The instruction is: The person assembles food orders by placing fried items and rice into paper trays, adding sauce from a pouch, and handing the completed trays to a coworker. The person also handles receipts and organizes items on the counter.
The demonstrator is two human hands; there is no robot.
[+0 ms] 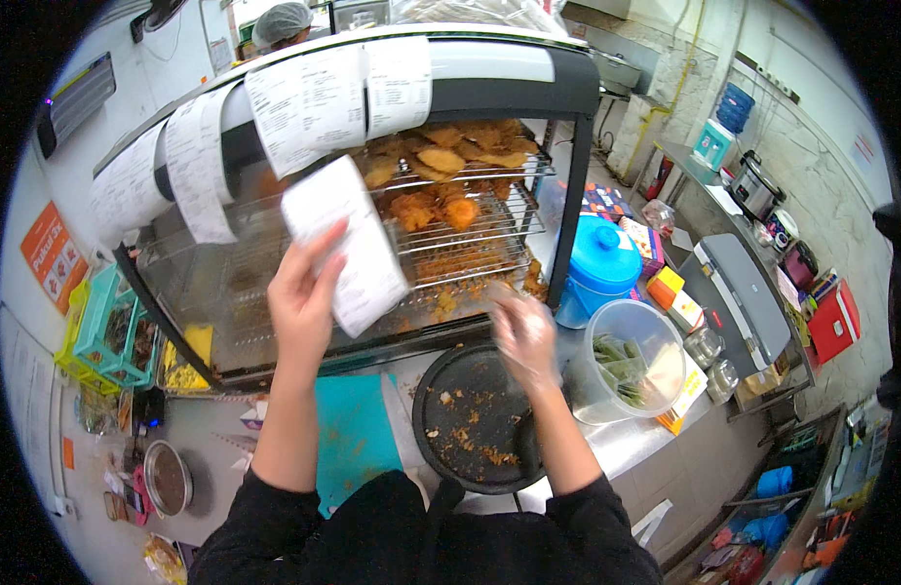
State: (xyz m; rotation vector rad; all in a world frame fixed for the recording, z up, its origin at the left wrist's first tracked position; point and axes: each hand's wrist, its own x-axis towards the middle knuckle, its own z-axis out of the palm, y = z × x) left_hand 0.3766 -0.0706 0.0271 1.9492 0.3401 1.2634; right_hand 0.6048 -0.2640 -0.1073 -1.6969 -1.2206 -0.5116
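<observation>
My left hand (312, 283) is closed on a white paper bag (348, 249), thumb and fingers gripping its left side, in front of the heated display case (567, 195). My right hand (523, 336), in a clear plastic glove, is raised above the right part of a round black pan (460, 414). Its fingers are curled together and a little blurred; what they hold, if anything, I cannot make out. Dark and golden crumbs lie in the pan. Pieces of breaded fried food (440, 161) sit on wire racks (470, 255) inside the case, which shows crumbs along its bottom.
Long printed receipts (304, 102) hang over the case's top edge. A turquoise cutting board (358, 439) lies left of the pan. To the right stand a clear tub (633, 361) with green leaves and a blue-lidded container (601, 258). A metal bowl (168, 478) is at left.
</observation>
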